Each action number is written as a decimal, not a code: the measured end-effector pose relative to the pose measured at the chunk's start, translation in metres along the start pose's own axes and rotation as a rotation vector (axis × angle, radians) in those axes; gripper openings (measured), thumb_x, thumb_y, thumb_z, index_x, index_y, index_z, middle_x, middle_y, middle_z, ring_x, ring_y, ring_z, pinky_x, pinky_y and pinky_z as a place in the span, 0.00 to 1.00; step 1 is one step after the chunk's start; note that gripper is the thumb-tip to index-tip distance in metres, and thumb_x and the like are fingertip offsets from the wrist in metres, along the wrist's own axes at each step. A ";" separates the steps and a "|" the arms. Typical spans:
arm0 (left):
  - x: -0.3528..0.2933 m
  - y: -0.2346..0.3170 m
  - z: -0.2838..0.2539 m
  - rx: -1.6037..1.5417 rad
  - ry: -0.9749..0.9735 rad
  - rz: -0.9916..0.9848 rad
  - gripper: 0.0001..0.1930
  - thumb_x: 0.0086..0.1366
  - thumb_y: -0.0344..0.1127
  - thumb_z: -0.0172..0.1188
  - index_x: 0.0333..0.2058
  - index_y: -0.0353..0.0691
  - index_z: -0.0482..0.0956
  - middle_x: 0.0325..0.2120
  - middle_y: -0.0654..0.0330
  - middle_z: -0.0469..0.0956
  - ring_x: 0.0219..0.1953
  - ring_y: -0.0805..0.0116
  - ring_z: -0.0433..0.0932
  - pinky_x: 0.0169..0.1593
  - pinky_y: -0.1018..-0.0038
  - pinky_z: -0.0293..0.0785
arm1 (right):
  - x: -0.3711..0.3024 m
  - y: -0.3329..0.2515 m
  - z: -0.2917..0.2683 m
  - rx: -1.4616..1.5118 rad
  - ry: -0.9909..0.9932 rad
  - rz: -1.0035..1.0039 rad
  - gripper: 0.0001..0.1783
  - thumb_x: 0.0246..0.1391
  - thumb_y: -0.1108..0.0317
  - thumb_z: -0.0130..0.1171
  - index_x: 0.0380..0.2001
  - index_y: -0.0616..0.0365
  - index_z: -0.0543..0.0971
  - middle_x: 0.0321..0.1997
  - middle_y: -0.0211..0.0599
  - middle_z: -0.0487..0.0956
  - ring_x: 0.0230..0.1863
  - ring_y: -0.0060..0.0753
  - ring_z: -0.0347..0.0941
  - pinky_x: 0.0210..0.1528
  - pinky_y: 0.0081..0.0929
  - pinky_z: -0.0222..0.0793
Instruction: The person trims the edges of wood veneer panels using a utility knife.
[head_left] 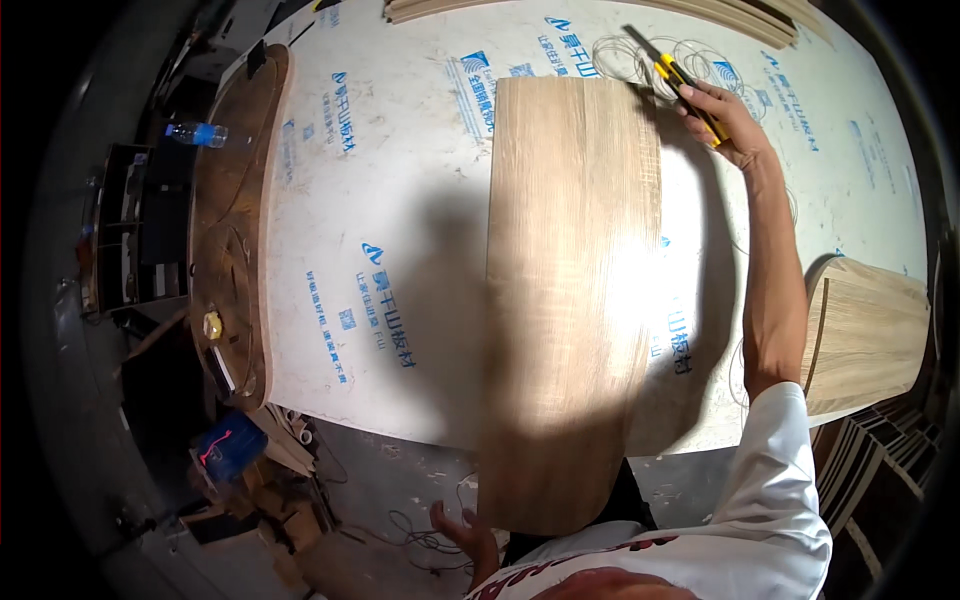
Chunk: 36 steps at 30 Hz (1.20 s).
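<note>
A long wood-grain board [570,240] lies lengthwise on the white worktable [420,300], and its rounded near end juts over the table's front edge toward my body. My right hand [732,122] is closed around a yellow and black utility knife [674,76], off the board's far right corner. The knife's dark blade points away and to the left. Low in the view, beside the board's near left edge, my left hand [468,535] has its fingers apart and holds nothing; whether it touches the board I cannot tell.
Thin wire or edging strip [700,55] lies coiled behind the knife. Another wood-grain panel [868,335] sits at the right. On the left, a brown curved panel [232,200] carries a plastic bottle [198,134] and a yellow roll [212,325]. Long strips [600,8] lie along the far edge.
</note>
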<state>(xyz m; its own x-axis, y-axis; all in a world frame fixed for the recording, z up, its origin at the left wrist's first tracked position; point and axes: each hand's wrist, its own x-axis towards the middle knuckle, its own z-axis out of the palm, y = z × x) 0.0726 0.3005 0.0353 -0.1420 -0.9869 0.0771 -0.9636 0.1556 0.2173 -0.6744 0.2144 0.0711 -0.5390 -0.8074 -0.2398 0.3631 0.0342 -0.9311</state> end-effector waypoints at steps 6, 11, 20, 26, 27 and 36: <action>-0.087 -0.070 -0.007 -1.621 -0.489 -1.719 0.25 0.69 0.46 0.57 0.58 0.36 0.70 0.51 0.49 0.77 0.47 0.51 0.79 0.54 0.52 0.75 | 0.062 0.045 0.063 -1.139 0.279 -0.457 0.23 0.52 0.74 0.54 0.54 0.63 0.74 0.40 0.61 0.81 0.44 0.65 0.77 0.49 0.50 0.72; -0.088 -0.030 0.024 -1.451 -0.438 -1.488 0.27 0.69 0.52 0.55 0.57 0.37 0.72 0.53 0.50 0.77 0.49 0.52 0.79 0.55 0.54 0.74 | 0.086 0.068 0.068 -1.382 0.212 -0.467 0.29 0.51 0.72 0.56 0.60 0.57 0.71 0.50 0.58 0.79 0.49 0.62 0.76 0.52 0.50 0.72; 0.093 -0.095 -0.071 -1.356 -0.306 -0.720 0.32 0.71 0.58 0.52 0.58 0.34 0.72 0.52 0.51 0.78 0.51 0.54 0.78 0.58 0.57 0.73 | 0.002 0.042 0.074 -1.231 0.384 -0.116 0.24 0.60 0.58 0.58 0.58 0.53 0.73 0.46 0.54 0.83 0.48 0.60 0.78 0.49 0.51 0.73; 0.286 -0.201 -0.072 -0.803 -0.041 -0.340 0.33 0.72 0.60 0.53 0.52 0.28 0.76 0.47 0.50 0.78 0.45 0.58 0.76 0.50 0.60 0.73 | -0.231 0.084 0.105 -1.089 0.810 -0.043 0.24 0.59 0.62 0.61 0.57 0.57 0.74 0.48 0.55 0.79 0.52 0.60 0.74 0.54 0.52 0.69; 0.314 -0.200 -0.066 -0.804 -0.037 -0.284 0.33 0.72 0.60 0.53 0.52 0.28 0.76 0.44 0.50 0.79 0.43 0.58 0.75 0.48 0.59 0.73 | -0.277 0.096 0.108 -1.065 0.889 0.028 0.25 0.59 0.62 0.61 0.58 0.58 0.74 0.48 0.56 0.78 0.52 0.60 0.73 0.54 0.51 0.68; 0.462 0.026 0.035 -0.262 -0.283 0.406 0.35 0.71 0.61 0.52 0.45 0.24 0.78 0.42 0.35 0.79 0.42 0.35 0.75 0.52 0.57 0.71 | -0.558 0.247 0.196 -0.837 1.597 0.407 0.27 0.62 0.56 0.59 0.58 0.62 0.74 0.53 0.59 0.79 0.55 0.64 0.74 0.57 0.47 0.68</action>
<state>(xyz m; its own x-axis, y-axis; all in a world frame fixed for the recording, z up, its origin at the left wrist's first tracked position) -0.0261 -0.1526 0.0424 -0.5804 -0.8127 -0.0511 -0.7351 0.4959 0.4623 -0.1351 0.5583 0.0293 -0.8251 0.5649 0.0072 0.4818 0.7103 -0.5132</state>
